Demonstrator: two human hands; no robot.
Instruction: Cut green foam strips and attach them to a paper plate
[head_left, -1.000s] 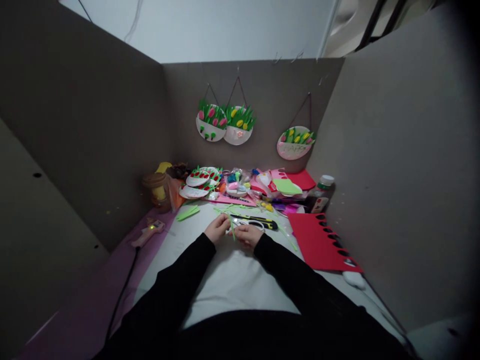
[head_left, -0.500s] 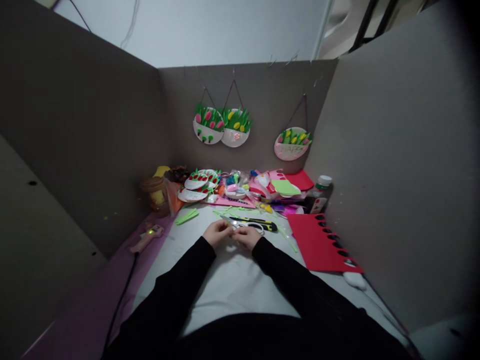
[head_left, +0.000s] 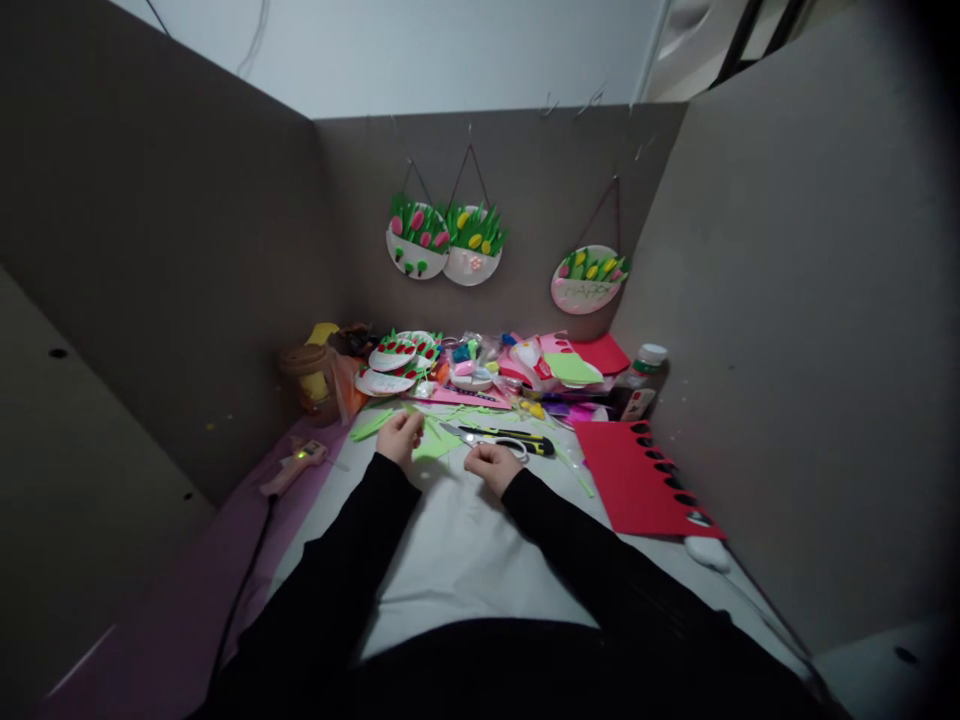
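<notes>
The left hand [head_left: 400, 440] and right hand [head_left: 493, 467] are held apart, fingers curled; whether anything is gripped cannot be told. Green paper [head_left: 439, 443] is seen between them, green strips [head_left: 369, 424] left of the left hand, scissors [head_left: 471, 438] just beyond the right.

Room to pass over white cloth [head_left: 457, 570] between sleeves [head_left: 349, 560]. Just beyond right hand [head_left: 493, 466], scissors [head_left: 471, 438] and cutter [head_left: 541, 445] obstruct; farther back, heaped craft supplies [head_left: 466, 369]. Red sheet [head_left: 619, 480] lies rightward; partitions [head_left: 772, 300] wall sides.
</notes>
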